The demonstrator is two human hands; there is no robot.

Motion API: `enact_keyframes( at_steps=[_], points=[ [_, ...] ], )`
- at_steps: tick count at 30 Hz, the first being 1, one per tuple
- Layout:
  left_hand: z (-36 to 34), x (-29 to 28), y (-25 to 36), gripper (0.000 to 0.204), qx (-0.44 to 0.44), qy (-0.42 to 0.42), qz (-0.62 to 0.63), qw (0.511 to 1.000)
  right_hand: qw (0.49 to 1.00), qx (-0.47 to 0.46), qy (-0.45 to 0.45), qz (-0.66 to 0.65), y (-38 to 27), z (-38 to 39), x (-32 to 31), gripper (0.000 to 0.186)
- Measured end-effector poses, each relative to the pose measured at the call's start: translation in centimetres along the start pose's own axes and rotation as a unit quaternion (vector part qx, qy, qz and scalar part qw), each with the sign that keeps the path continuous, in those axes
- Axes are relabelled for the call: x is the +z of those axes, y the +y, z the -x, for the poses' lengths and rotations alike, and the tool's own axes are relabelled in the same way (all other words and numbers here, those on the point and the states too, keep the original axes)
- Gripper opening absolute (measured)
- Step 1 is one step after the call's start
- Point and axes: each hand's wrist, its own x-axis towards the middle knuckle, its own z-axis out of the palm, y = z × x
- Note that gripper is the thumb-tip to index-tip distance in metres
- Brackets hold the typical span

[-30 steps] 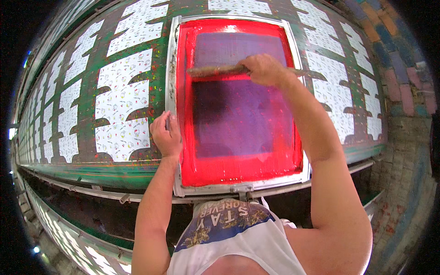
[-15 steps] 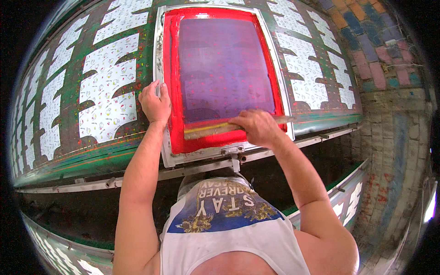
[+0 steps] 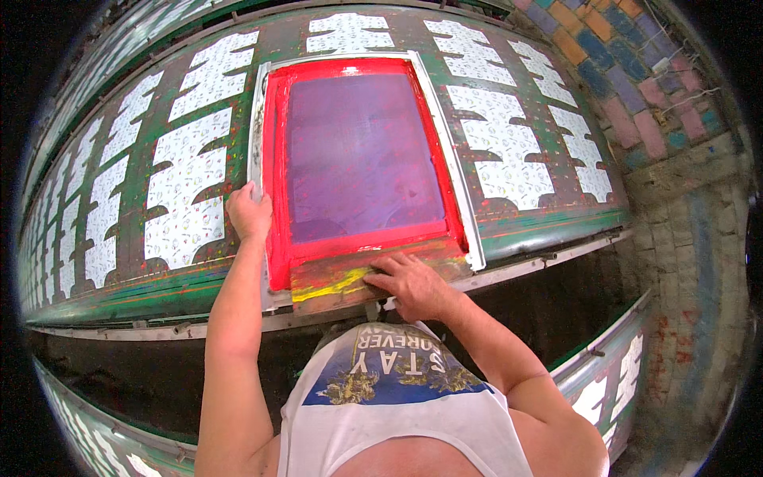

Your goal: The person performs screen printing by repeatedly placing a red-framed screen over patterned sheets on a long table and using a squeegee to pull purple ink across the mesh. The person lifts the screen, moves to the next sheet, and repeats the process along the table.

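A screen printing frame [image 3: 439, 151] with pale rails lies on the long green table; thick red ink [image 3: 280, 159] rings its purple mesh [image 3: 362, 159]. My left hand [image 3: 249, 213] is closed around the frame's left rail, partway up. At the near end, my right hand [image 3: 415, 286] grips a wooden squeegee [image 3: 330, 288] streaked with yellow and red. The squeegee leans back toward me, its broad face turned up, and spans the near side of the frame. My right fingers lie over its upper face; the thumb is hidden.
White printed fabric pieces [image 3: 189, 187] lie in rows on the green table [image 3: 183, 290], left, right and beyond the frame. A metal rail [image 3: 548, 258] runs along the table's near edge. Another table [image 3: 608, 374] stands behind me. Brick paving [image 3: 675, 262] is at right.
The squeegee has come toward me to the frame's near end and tipped back, showing its broad face. My right hand moved with it. The whole scene sits lower in view; my left hand still holds the rail.
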Motion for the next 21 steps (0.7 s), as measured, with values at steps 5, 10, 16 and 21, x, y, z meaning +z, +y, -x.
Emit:
enact_keyframes(
  at_steps=[5, 10, 16, 21],
  points=[
    [0.1, 0.1, 0.4, 0.047, -0.006, 0.012, -0.006, 1.0, 0.982, 0.017, 0.132, -0.134, 5.4, 5.3, -2.2, 0.062],
    [0.3, 0.2, 0.7, 0.045, -0.025, 0.01, -0.03, 0.999, 0.919, 0.202, 0.31, -0.134, 13.3, 10.0, -2.6, 0.065],
    [0.2, 0.2, 1.1, 0.044, -0.028, 0.016, -0.055, 0.998, 0.89, 0.281, 0.284, -0.221, 19.7, 10.3, -1.6, 0.062],
    [0.0, 0.2, 0.2, 0.048, -0.033, 0.009, -0.002, 0.999, 0.84, 0.355, 0.232, -0.338, 20.4, 8.4, -1.7, 0.061]
  ],
)
